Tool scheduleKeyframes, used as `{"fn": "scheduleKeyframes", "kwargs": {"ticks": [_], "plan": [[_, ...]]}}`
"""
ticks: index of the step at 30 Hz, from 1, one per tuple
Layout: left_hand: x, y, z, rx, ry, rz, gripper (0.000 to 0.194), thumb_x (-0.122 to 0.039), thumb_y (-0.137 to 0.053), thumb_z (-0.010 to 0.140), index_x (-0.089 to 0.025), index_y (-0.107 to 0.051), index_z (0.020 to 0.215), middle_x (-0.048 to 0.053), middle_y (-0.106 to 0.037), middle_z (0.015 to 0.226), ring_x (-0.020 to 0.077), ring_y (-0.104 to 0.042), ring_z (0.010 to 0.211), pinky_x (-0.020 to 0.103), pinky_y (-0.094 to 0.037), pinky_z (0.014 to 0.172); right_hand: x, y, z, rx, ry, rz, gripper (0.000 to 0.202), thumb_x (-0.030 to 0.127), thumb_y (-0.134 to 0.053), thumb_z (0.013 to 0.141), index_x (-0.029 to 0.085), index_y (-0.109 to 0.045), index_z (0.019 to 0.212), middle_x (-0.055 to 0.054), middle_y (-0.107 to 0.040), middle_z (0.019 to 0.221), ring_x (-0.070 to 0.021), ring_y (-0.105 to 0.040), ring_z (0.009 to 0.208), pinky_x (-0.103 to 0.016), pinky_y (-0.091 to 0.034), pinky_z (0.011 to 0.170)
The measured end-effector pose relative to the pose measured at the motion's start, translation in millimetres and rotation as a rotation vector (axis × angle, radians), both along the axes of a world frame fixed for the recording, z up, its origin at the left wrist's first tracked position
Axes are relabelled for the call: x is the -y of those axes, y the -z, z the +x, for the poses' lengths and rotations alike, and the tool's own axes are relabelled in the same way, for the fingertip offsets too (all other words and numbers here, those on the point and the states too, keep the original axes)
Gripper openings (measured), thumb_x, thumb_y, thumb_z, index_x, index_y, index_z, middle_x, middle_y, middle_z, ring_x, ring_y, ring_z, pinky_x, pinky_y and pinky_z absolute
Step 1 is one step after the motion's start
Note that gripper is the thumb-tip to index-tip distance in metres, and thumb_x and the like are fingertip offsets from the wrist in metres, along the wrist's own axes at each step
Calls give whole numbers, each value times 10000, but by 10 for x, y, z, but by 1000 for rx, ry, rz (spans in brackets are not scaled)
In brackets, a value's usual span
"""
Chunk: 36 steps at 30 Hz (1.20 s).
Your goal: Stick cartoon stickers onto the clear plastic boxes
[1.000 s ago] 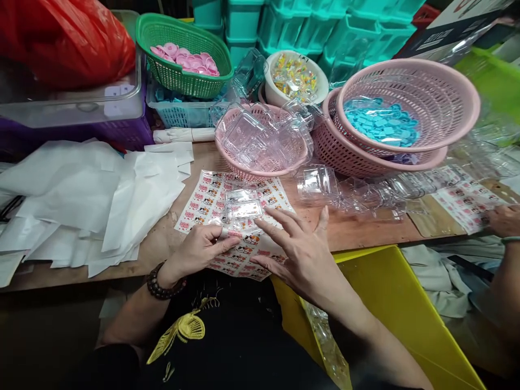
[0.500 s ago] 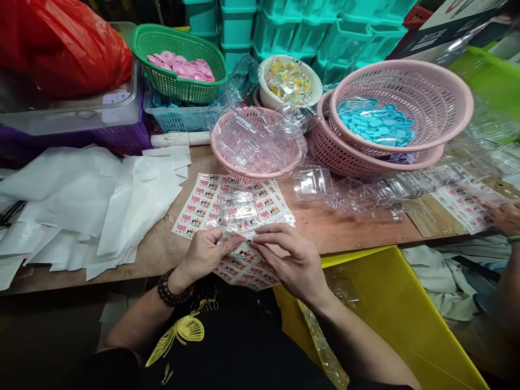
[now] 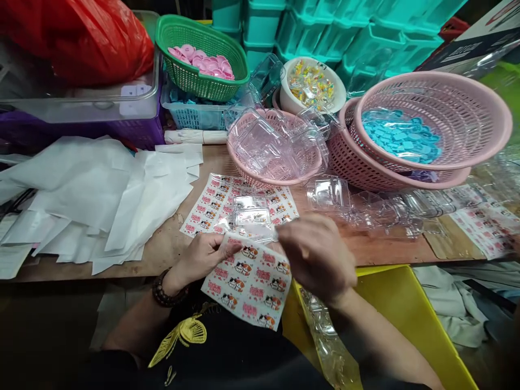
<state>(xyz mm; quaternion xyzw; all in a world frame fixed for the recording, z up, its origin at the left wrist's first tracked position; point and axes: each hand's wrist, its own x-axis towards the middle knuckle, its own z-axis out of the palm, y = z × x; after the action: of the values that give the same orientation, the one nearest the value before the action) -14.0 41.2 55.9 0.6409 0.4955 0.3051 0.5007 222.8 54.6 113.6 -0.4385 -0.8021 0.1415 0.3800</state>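
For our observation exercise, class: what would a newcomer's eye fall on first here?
Probably the red bag at upper left and the turquoise bins stacked along the back. At lower centre, the left hand holds a cartoon-printed sheet, the blurred right hand beside it.

Cartoon sticker sheet [image 3: 248, 284] tilted; clear plastic case [image 3: 251, 212] just beyond.

Far left, a red bag [image 3: 93, 43]. Beside it, pink discs [image 3: 203, 62] in a green basket [image 3: 182, 76] (a blue basket [image 3: 199, 116] below). At right, blue pieces [image 3: 400, 135] in the upper pink basket [image 3: 467, 116]; behind, stacked teal bins [image 3: 309, 38].
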Motion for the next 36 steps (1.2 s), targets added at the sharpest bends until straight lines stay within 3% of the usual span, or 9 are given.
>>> {"fn": "scheduleKeyframes", "kwargs": {"ticks": [3,5,8,14,21,31,36], "plan": [[-72,76,1,-135,61,409,380,-418,-608,954,-149,-706,705,130,-721,1032,252,-681,996,391,-557,878,-477,-3,-67,-158,36,-467,169,385,-595,923,225,-614,873,-21,-647,754,-155,-571,659,-325,-494,618],[-111,154,45,-203,130,584,285,-377,-639,941,-164,-736,779,160,-621,1376,324,-540,1332,508,-453,1103,-748,74,-109,-184,-13,-692,194,390,-602,894,213,-569,822,9,-567,680,-126,-493,596,-285,-424,541],[-143,268,128,-302,220,662,226,-359,-658,929,-176,-746,830,135,-478,1556,355,-358,1492,578,-371,1180,-965,198,-172,-120,-34,-829,211,355,-606,868,215,-517,738,36,-476,612,-107,-417,567,-261,-351,508],[-129,342,176,-348,241,646,313,-380,-628,945,-144,-713,757,189,-481,1545,378,-355,1493,566,-411,1167,-1061,277,-259,-16,-17,-875,224,309,-634,823,215,-479,693,42,-457,615,-99,-390,573,-254,-334,512],[-104,380,188,-320,247,627,299,-382,-638,939,-156,-717,759,171,-464,1563,358,-346,1502,561,-411,1169,-1127,340,-283,57,25,-854,242,290,-625,822,217,-455,667,46,-442,599,-102,-390,573,-257,-331,518],[-107,418,191,-297,258,615,274,-350,-645,937,-158,-715,754,130,-373,1625,353,-338,1507,581,-370,1197,-1091,274,-344,151,68,-819,229,246,-596,831,222,-459,649,41,-438,569,-108,-379,548,-277,-324,527],[-99,432,197,-298,255,623,269,-363,-650,934,-151,-727,787,163,-395,1607,360,-377,1485,582,-374,1193,-1069,232,-387,230,105,-796,213,199,-592,829,216,-469,656,33,-472,589,-114,-404,559,-287,-339,568]]}}
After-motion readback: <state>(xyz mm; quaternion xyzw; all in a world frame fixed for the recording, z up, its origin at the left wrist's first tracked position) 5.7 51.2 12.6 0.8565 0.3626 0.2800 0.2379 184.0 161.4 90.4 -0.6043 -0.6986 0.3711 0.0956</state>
